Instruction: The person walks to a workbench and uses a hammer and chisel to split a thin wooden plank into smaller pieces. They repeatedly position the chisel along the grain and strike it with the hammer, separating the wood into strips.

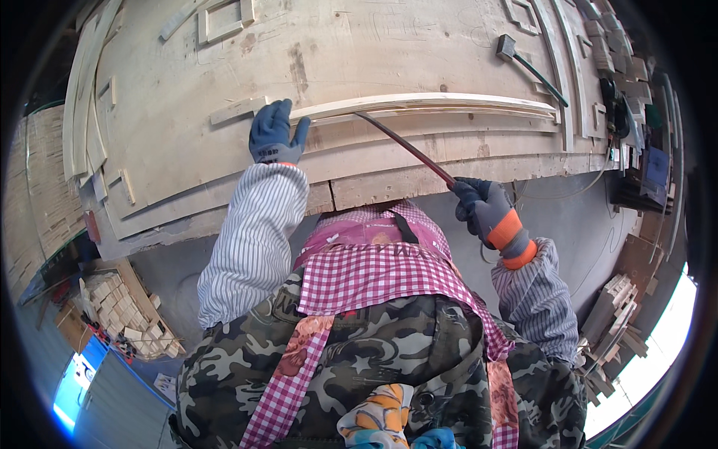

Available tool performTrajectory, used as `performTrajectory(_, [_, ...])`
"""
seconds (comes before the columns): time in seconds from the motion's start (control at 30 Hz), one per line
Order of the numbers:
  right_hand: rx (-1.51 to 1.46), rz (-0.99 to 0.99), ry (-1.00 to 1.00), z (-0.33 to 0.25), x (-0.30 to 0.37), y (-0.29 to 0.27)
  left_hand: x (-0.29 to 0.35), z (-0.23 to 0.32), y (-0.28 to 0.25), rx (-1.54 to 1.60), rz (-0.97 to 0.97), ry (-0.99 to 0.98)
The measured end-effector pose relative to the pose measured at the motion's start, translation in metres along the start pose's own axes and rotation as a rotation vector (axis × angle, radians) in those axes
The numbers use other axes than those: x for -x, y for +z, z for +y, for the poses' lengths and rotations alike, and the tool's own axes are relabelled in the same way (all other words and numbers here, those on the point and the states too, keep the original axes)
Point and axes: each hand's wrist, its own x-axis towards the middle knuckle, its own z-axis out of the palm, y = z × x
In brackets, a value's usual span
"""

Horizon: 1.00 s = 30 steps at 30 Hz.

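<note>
My left hand (277, 135), in a blue-grey glove, lies with fingers stretched out and thumb apart at the left end of a bundle of long thin wooden strips (449, 101). Beside its fingertips is a short wooden piece (238, 110). My right hand (490, 213), gloved with an orange cuff, is closed around one end of a long, thin, dark reddish bar (407, 146), which looks like a pry bar. The bar slants up and left over the table's near edge. Its slightly bent tip meets the strips or lies just over them; I cannot tell which.
A hammer with a blocky head and green handle (540, 71) lies on the plywood table (359, 56) at the far right. Small wooden frames (226, 21) and long slats (84, 97) lie around it. Stacked wood blocks (123, 307) stand at lower left.
</note>
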Motion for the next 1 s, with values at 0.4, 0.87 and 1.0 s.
performTrajectory(0.4, [1.724,0.213,-0.462,-0.13,-0.008,0.016,0.033,0.054,0.039,0.069,-0.079,0.172])
performTrajectory(0.87, [1.58,0.154,-0.475,-0.109,0.004,0.0,-0.051,0.046,0.027,-0.287,-0.979,0.105])
performTrajectory(1.0, [1.415,0.257,-0.538,-0.051,0.02,0.002,-0.05,0.049,0.031,-0.264,-1.029,0.078])
